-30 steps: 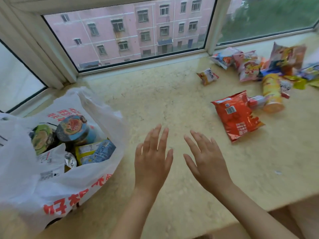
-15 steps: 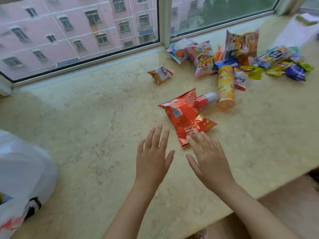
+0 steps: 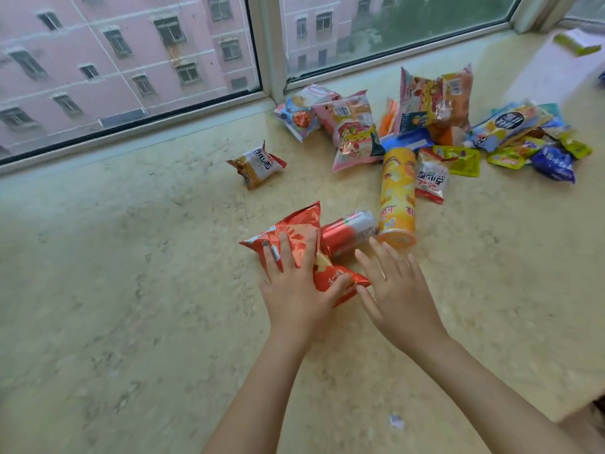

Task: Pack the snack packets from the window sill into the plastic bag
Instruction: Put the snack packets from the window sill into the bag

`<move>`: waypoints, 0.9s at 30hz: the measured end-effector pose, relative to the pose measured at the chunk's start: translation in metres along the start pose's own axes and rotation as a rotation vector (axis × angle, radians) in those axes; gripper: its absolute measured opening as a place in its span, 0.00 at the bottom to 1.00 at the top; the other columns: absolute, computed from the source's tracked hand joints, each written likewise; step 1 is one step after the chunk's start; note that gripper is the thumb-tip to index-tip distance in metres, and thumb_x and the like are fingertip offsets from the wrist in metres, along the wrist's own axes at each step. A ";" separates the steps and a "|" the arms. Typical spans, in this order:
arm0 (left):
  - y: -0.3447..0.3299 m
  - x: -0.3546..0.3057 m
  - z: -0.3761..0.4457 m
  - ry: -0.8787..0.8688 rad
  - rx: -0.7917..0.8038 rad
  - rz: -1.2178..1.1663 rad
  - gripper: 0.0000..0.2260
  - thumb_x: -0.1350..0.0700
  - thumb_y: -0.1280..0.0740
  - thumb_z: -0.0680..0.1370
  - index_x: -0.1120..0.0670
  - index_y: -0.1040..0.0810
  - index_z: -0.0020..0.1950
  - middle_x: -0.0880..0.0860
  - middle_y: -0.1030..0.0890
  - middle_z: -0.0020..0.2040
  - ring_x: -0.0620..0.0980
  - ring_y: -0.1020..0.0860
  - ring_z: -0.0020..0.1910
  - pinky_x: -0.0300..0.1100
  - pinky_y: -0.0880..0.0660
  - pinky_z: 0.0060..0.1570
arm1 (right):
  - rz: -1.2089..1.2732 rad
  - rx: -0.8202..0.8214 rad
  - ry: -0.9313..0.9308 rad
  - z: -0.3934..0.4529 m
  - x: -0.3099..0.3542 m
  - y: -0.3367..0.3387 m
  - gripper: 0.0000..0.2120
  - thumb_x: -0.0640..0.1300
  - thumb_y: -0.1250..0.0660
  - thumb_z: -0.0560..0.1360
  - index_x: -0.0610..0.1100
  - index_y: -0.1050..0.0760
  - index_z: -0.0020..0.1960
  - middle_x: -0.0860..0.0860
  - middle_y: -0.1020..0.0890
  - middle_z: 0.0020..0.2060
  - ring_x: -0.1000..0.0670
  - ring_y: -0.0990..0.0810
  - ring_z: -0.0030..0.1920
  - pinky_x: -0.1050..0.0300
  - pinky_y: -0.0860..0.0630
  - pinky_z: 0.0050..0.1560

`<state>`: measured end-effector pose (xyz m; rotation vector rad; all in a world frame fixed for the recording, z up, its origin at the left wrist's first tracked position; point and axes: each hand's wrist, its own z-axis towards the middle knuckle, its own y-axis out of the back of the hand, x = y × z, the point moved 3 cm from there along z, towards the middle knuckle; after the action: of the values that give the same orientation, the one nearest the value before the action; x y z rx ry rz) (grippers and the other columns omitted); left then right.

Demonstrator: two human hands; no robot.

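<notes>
A red snack packet (image 3: 296, 229) lies on the marble window sill (image 3: 131, 257) in front of me. My left hand (image 3: 294, 290) covers it, fingers spread over the top and thumb hooked round its near end. My right hand (image 3: 396, 290) hovers open just right of the packet, its fingers straight, near a red and silver can (image 3: 347, 229). A yellow crisp tube (image 3: 397, 194) lies behind the can. A small orange and white packet (image 3: 258, 163) sits alone further back. The plastic bag is out of view.
A heap of several snack packets (image 3: 353, 129) fills the back right of the sill by the window frame (image 3: 268, 60), with blue and green sachets (image 3: 553, 162) at the far right. The sill's front edge drops off at the lower right.
My view has swung right, so the plastic bag has left the frame. Both hands reached forward; my left hand now holds the red packet, which has crumpled and tipped up.
</notes>
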<state>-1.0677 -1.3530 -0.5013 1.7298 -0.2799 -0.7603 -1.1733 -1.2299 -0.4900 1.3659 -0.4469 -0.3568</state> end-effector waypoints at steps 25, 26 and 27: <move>0.020 0.079 0.052 0.202 0.101 -0.088 0.46 0.24 0.37 0.63 0.28 0.63 0.71 0.48 0.69 0.77 0.60 0.60 0.77 0.70 0.44 0.65 | -0.235 0.139 0.246 0.129 0.008 -0.051 0.37 0.32 0.31 0.67 0.48 0.35 0.73 0.41 0.27 0.67 0.31 0.31 0.66 0.35 0.34 0.62; 0.019 0.078 0.051 0.223 0.084 -0.105 0.46 0.27 0.35 0.64 0.28 0.63 0.72 0.50 0.67 0.77 0.61 0.58 0.77 0.69 0.41 0.64 | -0.235 0.116 0.252 0.129 0.008 -0.053 0.35 0.31 0.30 0.66 0.48 0.32 0.72 0.41 0.25 0.64 0.31 0.29 0.64 0.35 0.32 0.60; 0.019 0.078 0.051 0.233 0.068 -0.120 0.46 0.31 0.33 0.65 0.28 0.63 0.72 0.50 0.66 0.77 0.61 0.56 0.77 0.68 0.39 0.63 | -0.236 0.092 0.264 0.129 0.008 -0.053 0.34 0.31 0.30 0.66 0.47 0.30 0.70 0.41 0.24 0.62 0.30 0.27 0.62 0.35 0.30 0.58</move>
<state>-1.0361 -1.4415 -0.5167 1.8932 -0.0434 -0.6326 -1.2304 -1.3534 -0.5234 1.5362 -0.0839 -0.3459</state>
